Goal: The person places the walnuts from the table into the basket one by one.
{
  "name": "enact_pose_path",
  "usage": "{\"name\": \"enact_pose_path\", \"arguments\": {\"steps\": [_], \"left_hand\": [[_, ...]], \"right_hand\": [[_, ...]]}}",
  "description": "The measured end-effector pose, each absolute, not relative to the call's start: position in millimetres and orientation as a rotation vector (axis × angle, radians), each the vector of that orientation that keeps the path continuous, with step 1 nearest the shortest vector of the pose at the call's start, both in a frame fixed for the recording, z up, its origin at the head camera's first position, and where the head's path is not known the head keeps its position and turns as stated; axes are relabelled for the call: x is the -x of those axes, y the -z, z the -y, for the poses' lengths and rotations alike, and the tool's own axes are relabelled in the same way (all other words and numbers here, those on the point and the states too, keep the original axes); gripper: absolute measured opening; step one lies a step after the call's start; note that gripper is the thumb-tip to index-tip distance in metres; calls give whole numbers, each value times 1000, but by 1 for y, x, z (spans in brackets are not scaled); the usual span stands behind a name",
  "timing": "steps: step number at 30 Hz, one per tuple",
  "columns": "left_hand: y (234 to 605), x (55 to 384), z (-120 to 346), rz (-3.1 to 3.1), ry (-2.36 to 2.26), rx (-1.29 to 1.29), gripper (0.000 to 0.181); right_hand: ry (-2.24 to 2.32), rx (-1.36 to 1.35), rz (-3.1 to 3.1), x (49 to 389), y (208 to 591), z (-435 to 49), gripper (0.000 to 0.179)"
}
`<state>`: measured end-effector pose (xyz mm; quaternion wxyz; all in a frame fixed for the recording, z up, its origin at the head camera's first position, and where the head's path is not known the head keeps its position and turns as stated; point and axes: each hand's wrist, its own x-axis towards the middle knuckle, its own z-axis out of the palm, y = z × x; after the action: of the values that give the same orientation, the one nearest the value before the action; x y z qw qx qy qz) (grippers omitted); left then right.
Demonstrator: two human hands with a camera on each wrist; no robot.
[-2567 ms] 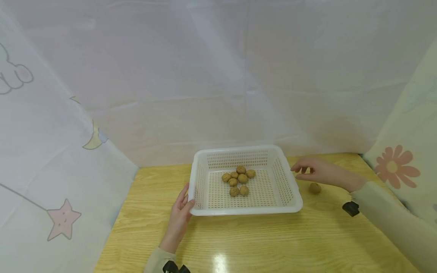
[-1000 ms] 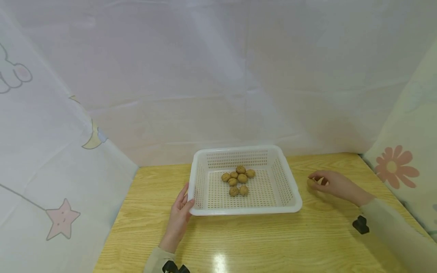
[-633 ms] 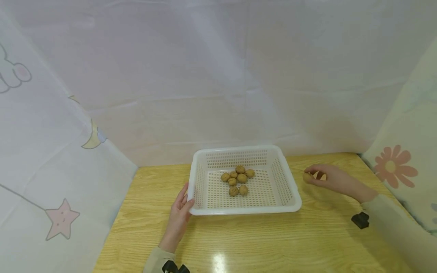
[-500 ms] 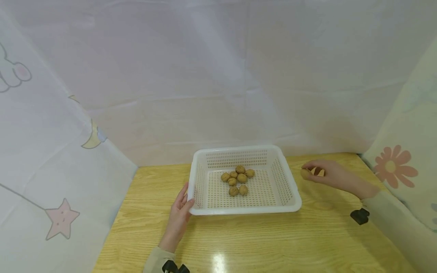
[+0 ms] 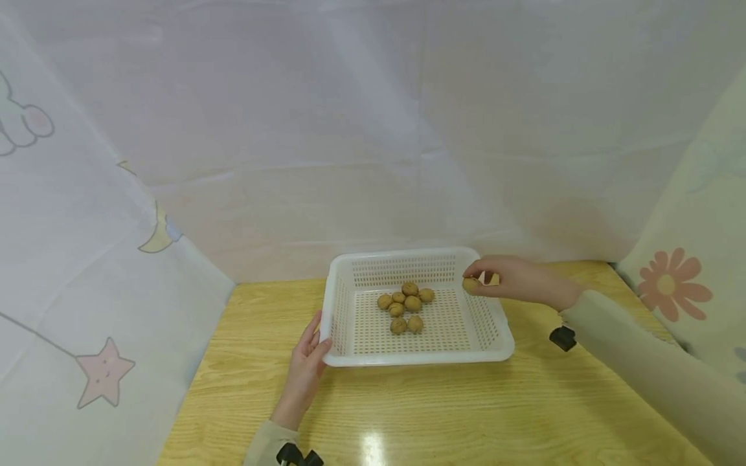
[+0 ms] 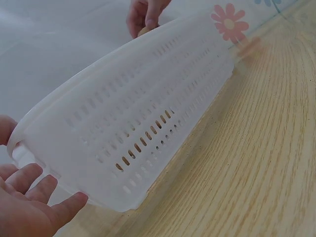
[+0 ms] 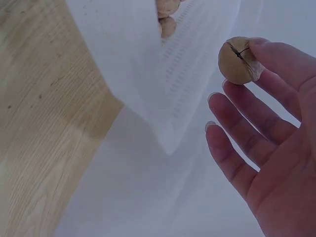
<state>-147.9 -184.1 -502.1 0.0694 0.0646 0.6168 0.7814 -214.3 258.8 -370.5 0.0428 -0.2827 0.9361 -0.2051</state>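
A white slotted plastic basket (image 5: 416, 359) stands on the table with several brown walnuts (image 5: 412, 304) grouped on its floor. At its left end, my left hand (image 5: 305, 367) grips the rim, thumb on top and fingers on the outer side; the left wrist view shows those fingers (image 6: 37, 190) against the wall. Over the basket's right rim, my right hand (image 5: 515, 279) pinches another walnut (image 5: 471, 285) between thumb and fingertips. The right wrist view shows this walnut (image 7: 238, 60) with a dark split along its shell, and the remaining fingers spread loosely.
The wooden table (image 5: 443, 414) reaches back to a pale cloth wall (image 5: 373, 162). Printed cloth hangs at both sides, with a star (image 5: 106, 373) on the left and a red flower (image 5: 675, 285) on the right.
My right hand has taken the walnut from the table right of the basket, lifted it and carried it left over the right rim. The left hand and basket stay put.
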Motion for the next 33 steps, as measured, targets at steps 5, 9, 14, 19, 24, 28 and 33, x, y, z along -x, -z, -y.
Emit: {"name": "enact_pose_path", "arguments": {"steps": [5,9,14,19,24,28,33], "left_hand": [[503,148,185,-1848,-2353,-190,69],[503,149,185,-1849,-2353,-181,70],[503,148,185,-1853,-2343,-177,69],[502,148,184,-1863,-2334,-189,70],[501,147,184,-1861,-2338,-191,70],[501,147,183,-1860,-2342,-198,70],[501,147,184,-1865,-2346,-199,70]], "right_hand": [[622,968,-2792,229,374,-230,25],[621,1016,-2733,242,383,-211,24],[562,1065,-2669,258,404,-190,24],[454,1046,-2643,265,414,-173,22],[443,946,-2587,268,425,-162,19],[423,880,-2559,270,436,-160,18],[399,892,-2553,272,447,-157,19]]}}
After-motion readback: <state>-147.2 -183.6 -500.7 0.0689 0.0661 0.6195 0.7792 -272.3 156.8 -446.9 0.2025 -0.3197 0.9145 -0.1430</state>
